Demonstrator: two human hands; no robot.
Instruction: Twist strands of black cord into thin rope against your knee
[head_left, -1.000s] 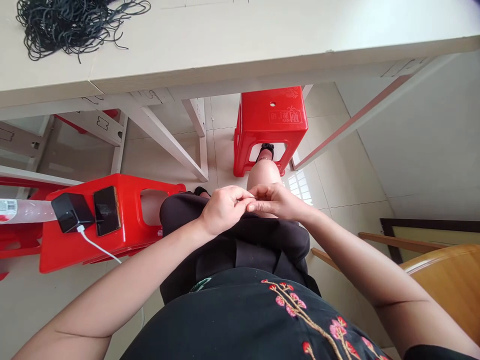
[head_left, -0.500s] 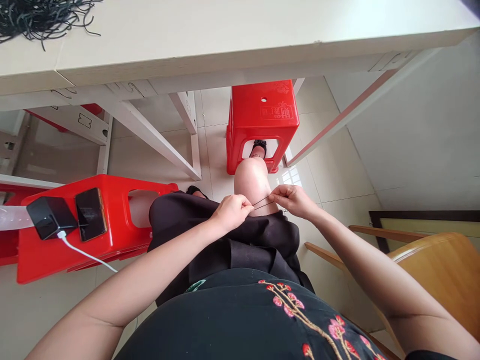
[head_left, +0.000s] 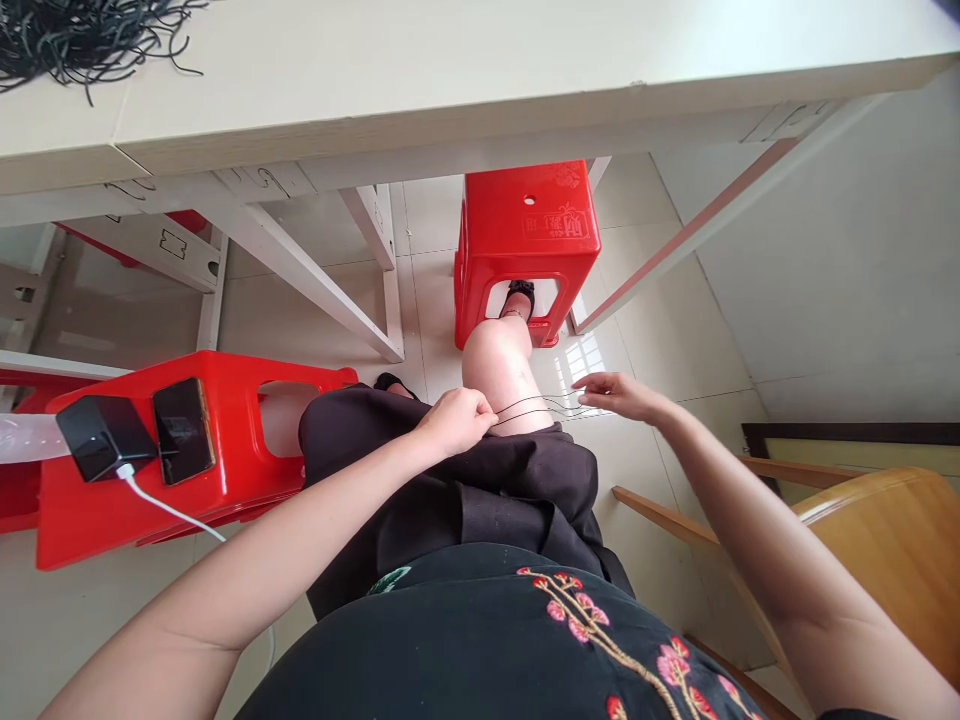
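Observation:
I am seated, looking down at my lap and black skirt (head_left: 487,490). My left hand (head_left: 456,420) is closed in a pinch on one end of thin black cords (head_left: 534,406) above my right knee. My right hand (head_left: 615,395) pinches the other end, and the cords stretch between the two hands. A tangled pile of the same black cords (head_left: 82,35) lies on the beige table (head_left: 465,70) at the far left.
A red plastic stool (head_left: 526,235) stands under the table with my foot inside it. Another red stool (head_left: 195,450) at my left carries a phone (head_left: 182,428), a black charger (head_left: 103,436) with a white cable, and a bottle. A wooden chair (head_left: 885,550) is at right.
My hands were together over my lap. They have drawn apart, the right hand moving right, and the black cords are now pulled out between them.

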